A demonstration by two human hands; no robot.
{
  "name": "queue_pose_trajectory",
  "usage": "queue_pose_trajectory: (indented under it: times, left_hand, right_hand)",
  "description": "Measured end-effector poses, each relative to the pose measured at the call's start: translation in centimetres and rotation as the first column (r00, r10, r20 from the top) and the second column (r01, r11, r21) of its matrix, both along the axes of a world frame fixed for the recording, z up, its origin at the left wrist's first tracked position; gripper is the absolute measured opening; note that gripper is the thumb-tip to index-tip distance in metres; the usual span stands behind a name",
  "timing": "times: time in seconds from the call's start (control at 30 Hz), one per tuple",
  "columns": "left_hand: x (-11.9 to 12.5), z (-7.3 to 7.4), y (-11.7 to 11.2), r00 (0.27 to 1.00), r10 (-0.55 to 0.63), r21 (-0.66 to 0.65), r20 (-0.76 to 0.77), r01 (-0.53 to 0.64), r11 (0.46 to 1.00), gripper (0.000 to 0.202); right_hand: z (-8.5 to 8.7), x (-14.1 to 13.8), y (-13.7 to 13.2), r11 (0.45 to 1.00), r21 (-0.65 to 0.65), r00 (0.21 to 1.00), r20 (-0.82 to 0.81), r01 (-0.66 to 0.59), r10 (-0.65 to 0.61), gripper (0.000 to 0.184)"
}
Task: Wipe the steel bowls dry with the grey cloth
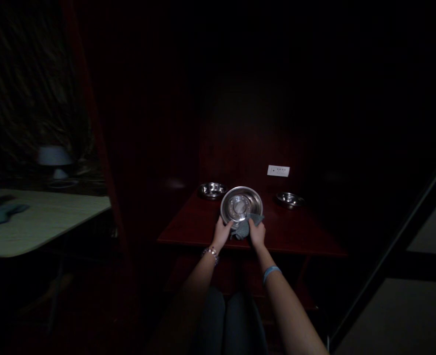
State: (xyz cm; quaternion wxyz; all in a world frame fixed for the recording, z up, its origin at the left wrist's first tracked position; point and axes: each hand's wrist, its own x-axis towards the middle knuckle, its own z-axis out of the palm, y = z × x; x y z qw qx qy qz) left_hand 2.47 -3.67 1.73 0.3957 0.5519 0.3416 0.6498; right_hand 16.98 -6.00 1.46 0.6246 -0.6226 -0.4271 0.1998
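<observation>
A round steel plate [240, 203] is tilted up toward me above the dark red table [188, 227]. My left hand [222, 231] grips its lower left rim, fingers closed. My right hand [257, 232] holds a grey cloth [242, 228] against the plate's lower edge. A beaded bracelet is on my left wrist and a blue band on my right wrist.
Two small steel bowls stand on the table, one at the back left [212, 190] and one at the back right [289, 199]. A white socket panel [278, 170] sits on the dark wall behind. A pale table [44, 222] with a lamp [54, 160] stands at the left.
</observation>
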Motion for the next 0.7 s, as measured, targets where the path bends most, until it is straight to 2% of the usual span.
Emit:
queue_pose_trajectory:
  times: [0.17, 0.33, 0.53, 0.7]
  left_hand:
    - [0.0, 0.2, -0.3, 0.999, 0.027, -0.016, 0.018, -0.027, 1.0, 0.039]
    - [-0.3, 0.6, -0.7, 0.995, 0.076, 0.086, 0.067, -0.082, 0.993, 0.056]
    - [-0.2, 1.0, -1.1, 0.996, 0.048, 0.051, 0.079, -0.052, 0.997, 0.038]
    - [-0.1, 1.1, -1.0, 0.99, 0.051, 0.066, 0.129, -0.06, 0.996, 0.038]
  right_hand:
    - [0.1, -0.1, -0.1, 1.0, 0.014, 1.0, 0.011, -0.005, 0.005, 0.031]
    - [0.1, -0.1, -0.1, 1.0, 0.018, 1.0, -0.004, -0.004, 0.004, 0.036]
    - [0.0, -0.1, -0.1, 1.0, 0.022, 1.0, 0.008, -0.018, 0.018, 0.038]
    - [0.0, 0.0, -0.1, 1.0, 0.013, 1.0, 0.016, -0.017, 0.017, 0.038]
